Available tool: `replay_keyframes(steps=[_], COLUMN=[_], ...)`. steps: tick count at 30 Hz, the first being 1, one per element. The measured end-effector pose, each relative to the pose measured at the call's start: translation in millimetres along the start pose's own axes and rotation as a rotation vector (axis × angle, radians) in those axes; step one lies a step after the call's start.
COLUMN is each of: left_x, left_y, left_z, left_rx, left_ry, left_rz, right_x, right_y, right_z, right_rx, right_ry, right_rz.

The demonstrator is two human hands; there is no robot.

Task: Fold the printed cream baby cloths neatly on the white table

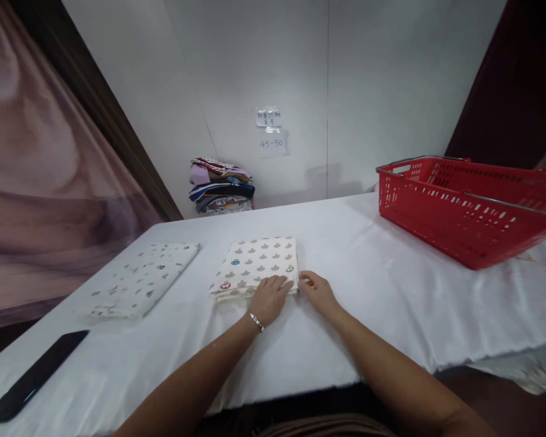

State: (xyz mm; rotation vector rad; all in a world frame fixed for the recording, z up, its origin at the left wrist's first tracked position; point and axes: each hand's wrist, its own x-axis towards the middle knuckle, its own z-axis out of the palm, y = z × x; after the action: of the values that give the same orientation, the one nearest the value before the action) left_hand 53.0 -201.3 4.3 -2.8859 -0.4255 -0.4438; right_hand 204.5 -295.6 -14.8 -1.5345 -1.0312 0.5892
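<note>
A folded cream cloth point(259, 258) with grey mushroom-like prints, a few of them red, blue or green, lies in the middle of the table. My left hand point(270, 297), with a bracelet at the wrist, rests on its near right corner, fingers laid over the top layer. At the right edge of that cloth, my right hand point(318, 292) has its fingers bent and drawn together against the side; the fingertips are partly hidden. To the left lies a second folded white cloth point(148, 276) with small dark prints, apart from both hands.
A red plastic basket point(441, 224) with metal handles stands at the right. Several folded fabrics form a stack point(221, 188) against the wall at the back. A flat black object point(36, 376) lies at the near left. White fabric covers the table point(368, 340).
</note>
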Motion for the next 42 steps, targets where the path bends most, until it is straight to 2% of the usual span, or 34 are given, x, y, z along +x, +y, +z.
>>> replay_keyframes(steps=[2,4,7,10,14,17,20,23,26,30,34,38,42], left_x=[-0.8,-1.0,-3.8,-15.6,-45.7,-68.1,-79.8,-78.9,-71.4,-64.4,-68.7,-79.2,-87.0], left_y=[2.3,0.7,-9.5,-27.5,-60.1,-83.5,-97.2,-100.3,-99.7,-102.3,-102.8,-97.8,-96.0], left_z=[1.0,-1.1,-8.2,-14.3,-15.2,-13.9,-13.5,-14.2,-16.2,-19.3,-16.6,-9.2,-8.4], left_rx=[-0.028,-0.091,-0.178,-0.186,-0.116,-0.095,-0.112,-0.137,-0.16,-0.207,-0.157,-0.118,-0.177], left_ry=[0.006,0.008,0.014,0.04,0.096,0.117,0.139,0.144,0.111,0.082,0.139,0.088,0.079], left_rz=[-0.018,-0.013,-0.01,-0.055,-0.19,-0.247,-0.25,-0.246,-0.235,-0.23,-0.224,-0.195,-0.212], right_x=[-1.0,0.6,9.1,19.0,22.8,21.5,22.2,26.3,32.5,38.0,34.3,26.7,23.1], right_y=[-6.8,-20.9,-42.5,-44.2,-19.3,-12.6,-25.4,-39.9,-44.1,-41.9,-39.0,-30.6,-21.1], right_z=[2.4,8.8,21.9,31.0,30.0,24.0,22.8,30.1,40.6,47.5,46.8,46.2,45.6], right_rx=[-0.131,-0.208,-0.321,-0.545,-0.837,-0.856,-0.765,-0.703,-0.759,-0.825,-0.868,-0.957,-0.933], right_ry=[0.022,-0.009,-0.086,-0.23,-0.411,-0.437,-0.425,-0.416,-0.414,-0.388,-0.324,-0.37,-0.381], right_rz=[-0.231,-0.412,-0.559,-0.552,-0.499,-0.512,-0.538,-0.569,-0.557,-0.54,-0.655,-0.744,-0.767])
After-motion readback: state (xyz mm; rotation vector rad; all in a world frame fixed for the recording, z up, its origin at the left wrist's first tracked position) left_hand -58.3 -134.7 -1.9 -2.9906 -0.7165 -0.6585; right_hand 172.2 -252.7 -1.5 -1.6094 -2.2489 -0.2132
